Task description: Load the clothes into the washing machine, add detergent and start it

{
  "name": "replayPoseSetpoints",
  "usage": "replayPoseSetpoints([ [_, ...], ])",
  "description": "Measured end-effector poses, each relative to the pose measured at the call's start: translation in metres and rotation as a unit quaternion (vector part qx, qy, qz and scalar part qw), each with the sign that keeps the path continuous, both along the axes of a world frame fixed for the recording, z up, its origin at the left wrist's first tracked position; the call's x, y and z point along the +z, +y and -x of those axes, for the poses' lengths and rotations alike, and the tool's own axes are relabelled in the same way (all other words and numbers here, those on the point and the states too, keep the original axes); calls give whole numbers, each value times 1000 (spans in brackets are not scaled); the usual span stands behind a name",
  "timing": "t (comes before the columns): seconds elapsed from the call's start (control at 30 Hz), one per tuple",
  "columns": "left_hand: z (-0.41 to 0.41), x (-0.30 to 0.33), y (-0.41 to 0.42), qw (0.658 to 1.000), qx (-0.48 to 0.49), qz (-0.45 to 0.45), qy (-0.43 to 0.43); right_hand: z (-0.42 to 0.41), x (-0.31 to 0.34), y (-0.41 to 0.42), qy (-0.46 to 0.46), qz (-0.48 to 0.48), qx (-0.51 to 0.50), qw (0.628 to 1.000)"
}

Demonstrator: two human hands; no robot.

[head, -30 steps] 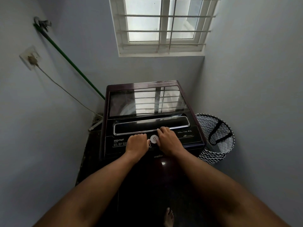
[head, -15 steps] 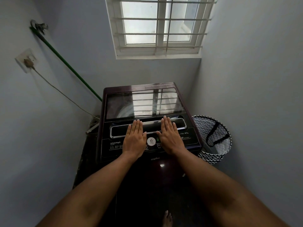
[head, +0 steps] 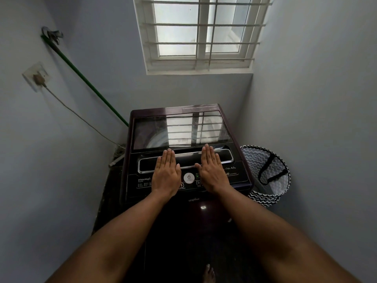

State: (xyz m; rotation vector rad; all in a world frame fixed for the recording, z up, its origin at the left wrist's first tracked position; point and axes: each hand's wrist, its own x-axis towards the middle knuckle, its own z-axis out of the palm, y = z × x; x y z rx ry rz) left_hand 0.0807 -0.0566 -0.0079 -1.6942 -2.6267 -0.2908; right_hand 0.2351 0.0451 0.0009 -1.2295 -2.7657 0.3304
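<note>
One washing machine stands centre frame, lid closed. Two hands, left hand and right hand, lie flat on its control panel, fingers straight, holding nothing. One zigzag laundry basket sits at 3 o'clock, just beside the machine.

— What hemmed in the washing machine?

— Walls ran close along both sides. On the left a green pole leaned down to its back corner, with a cord trailing from the socket. On the right a laundry basket filled the gap to the wall.

— And on top?

— The glass lid lay shut. Both hands, left and right, lay flat over the control panel. Above the lid the air stood open up to the barred window. Behind the machine, probably very little room.
</note>
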Motion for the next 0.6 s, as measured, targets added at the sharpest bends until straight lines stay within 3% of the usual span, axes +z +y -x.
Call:
replayPoseSetpoints([
  [0.6, -1, 1, 2, 1000, 2, -1, -1, 2, 0, -3, -6, 2, 8, 1000],
])
